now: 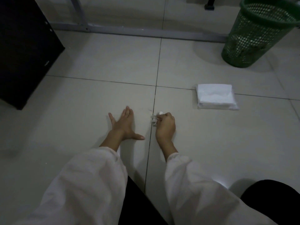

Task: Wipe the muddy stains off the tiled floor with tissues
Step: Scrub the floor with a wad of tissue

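Observation:
My right hand [165, 125] is closed on a crumpled white tissue [155, 119] and presses it onto the dark grout line between two pale floor tiles [97, 98]. A few faint dark smudges [150, 110] show on the tile just above and left of the tissue. My left hand [124, 125] lies flat on the tile to the left, fingers spread, holding nothing. A white pack of tissues [216, 96] lies on the floor to the right, a little beyond my right hand.
A green mesh waste basket [258, 33] stands at the far right. A dark cabinet [24, 51] fills the far left. A grey metal frame bar [129, 32] runs along the floor at the back. My dark-clothed knees [274, 203] are at the bottom.

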